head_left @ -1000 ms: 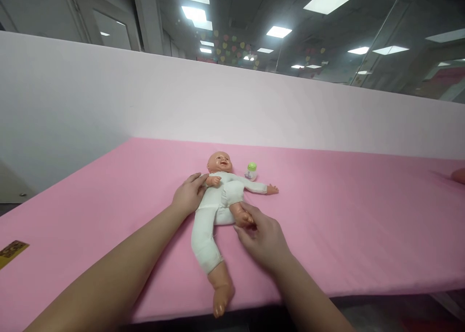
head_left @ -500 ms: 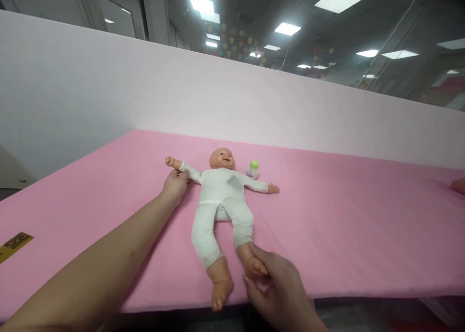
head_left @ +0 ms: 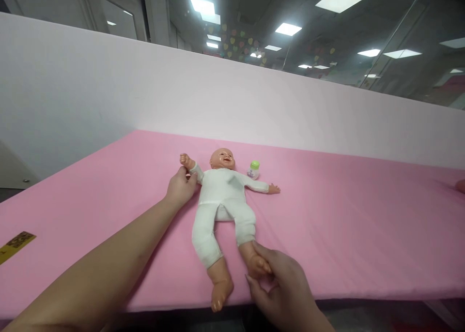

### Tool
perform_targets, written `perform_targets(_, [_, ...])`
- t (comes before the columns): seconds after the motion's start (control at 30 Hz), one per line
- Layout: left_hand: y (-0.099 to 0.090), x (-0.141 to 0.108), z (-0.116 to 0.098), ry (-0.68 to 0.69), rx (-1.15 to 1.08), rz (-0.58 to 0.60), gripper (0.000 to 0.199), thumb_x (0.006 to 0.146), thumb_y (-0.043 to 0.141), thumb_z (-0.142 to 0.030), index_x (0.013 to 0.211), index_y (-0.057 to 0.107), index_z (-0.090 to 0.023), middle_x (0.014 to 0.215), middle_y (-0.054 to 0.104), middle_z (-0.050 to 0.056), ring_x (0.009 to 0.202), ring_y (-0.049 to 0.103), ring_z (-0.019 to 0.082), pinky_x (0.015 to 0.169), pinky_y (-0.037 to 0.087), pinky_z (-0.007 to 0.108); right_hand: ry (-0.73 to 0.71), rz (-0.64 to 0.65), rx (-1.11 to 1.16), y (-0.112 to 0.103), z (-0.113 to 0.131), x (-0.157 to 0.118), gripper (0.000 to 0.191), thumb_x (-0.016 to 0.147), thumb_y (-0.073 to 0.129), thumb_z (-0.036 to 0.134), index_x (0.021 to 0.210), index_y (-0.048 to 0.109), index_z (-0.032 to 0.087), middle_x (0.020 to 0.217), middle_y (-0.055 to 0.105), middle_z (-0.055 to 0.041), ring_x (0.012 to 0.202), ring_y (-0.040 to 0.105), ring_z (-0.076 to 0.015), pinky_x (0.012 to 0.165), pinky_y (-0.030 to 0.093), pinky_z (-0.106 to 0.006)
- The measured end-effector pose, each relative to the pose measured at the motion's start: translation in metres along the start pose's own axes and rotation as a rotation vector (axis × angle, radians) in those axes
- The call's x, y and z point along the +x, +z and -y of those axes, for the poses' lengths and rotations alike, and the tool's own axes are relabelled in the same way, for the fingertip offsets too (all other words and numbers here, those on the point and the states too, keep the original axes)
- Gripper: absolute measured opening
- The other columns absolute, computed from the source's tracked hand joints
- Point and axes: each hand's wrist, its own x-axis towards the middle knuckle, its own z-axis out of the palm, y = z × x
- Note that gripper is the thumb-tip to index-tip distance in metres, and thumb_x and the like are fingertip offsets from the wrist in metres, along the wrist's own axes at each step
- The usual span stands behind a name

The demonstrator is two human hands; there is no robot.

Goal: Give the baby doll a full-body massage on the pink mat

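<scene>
A baby doll point(head_left: 222, 191) with a white cloth body lies on its back on the pink-covered table point(head_left: 341, 235), head toward the wall. My left hand point(head_left: 182, 187) has its fingers closed round the doll's arm on the left, just below the fist, and that arm is bent upward. Around the doll's foot on the right curls my right hand point(head_left: 281, 279), thumb over the ankle and fingers under the sole. The doll's other arm stretches out to the right. Its other foot rests near the table's front edge. Beside the head stands a small bottle point(head_left: 253, 170) with a green cap.
A white wall panel point(head_left: 254, 104) rises along the back of the table, with glass above it. A yellow label point(head_left: 16, 246) is stuck at the left. At the far right edge part of a skin-toned object point(head_left: 460, 186) shows.
My left hand has moved right and slightly up, bending the doll's arm inward toward its head. My right hand, with the foot, has shifted slightly right.
</scene>
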Motion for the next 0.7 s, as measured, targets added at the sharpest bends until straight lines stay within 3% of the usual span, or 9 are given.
perform_targets(0.17, [0.003,-0.010,-0.021,0.376,0.288,0.088,0.041,0.104,0.051,-0.041,0.140,0.060,-0.025,0.142,0.066,0.012,0.125,0.065,0.031,0.101,0.053,0.043,-0.032,-0.068,-0.006,-0.012,-0.002,0.030,0.042,0.086,0.061,0.020,0.127,0.063,0.023,0.083,0.074,0.0015,0.066,0.068,-0.0183,0.063,0.052,-0.029])
perform_targets(0.27, [0.006,-0.014,-0.027,0.489,0.430,0.124,0.046,0.106,0.047,-0.036,0.149,0.058,-0.028,0.150,0.060,0.010,0.133,0.059,0.032,0.107,0.050,0.045,-0.003,-0.041,-0.013,-0.013,-0.003,0.052,0.039,0.085,0.062,0.021,0.124,0.066,0.023,0.087,0.074,0.0003,0.069,0.069,-0.0195,0.066,0.051,-0.030])
perform_targets(0.47, [0.004,-0.017,-0.030,0.510,0.533,0.156,0.048,0.106,0.047,-0.035,0.152,0.058,-0.029,0.148,0.061,0.011,0.130,0.061,0.034,0.104,0.052,0.046,0.091,0.053,0.044,0.003,-0.008,0.082,0.035,0.089,0.060,0.020,0.123,0.069,0.023,0.089,0.073,-0.0004,0.074,0.068,-0.0203,0.068,0.049,-0.030])
perform_targets(0.6, [0.004,-0.017,-0.031,0.498,0.509,0.172,0.047,0.104,0.048,-0.031,0.150,0.060,-0.030,0.146,0.062,0.011,0.127,0.062,0.033,0.102,0.052,0.046,0.124,0.057,0.080,0.018,-0.012,0.087,0.038,0.092,0.060,0.021,0.129,0.068,0.021,0.097,0.075,-0.0032,0.079,0.069,-0.0213,0.071,0.051,-0.031])
perform_targets(0.7, [0.005,-0.016,-0.028,0.449,0.436,0.172,0.047,0.104,0.049,-0.033,0.150,0.060,-0.032,0.146,0.062,0.009,0.128,0.062,0.032,0.105,0.051,0.044,0.149,0.052,0.090,0.020,-0.013,0.087,0.036,0.092,0.060,0.022,0.127,0.069,0.021,0.090,0.074,-0.0019,0.078,0.069,-0.0213,0.070,0.051,-0.031])
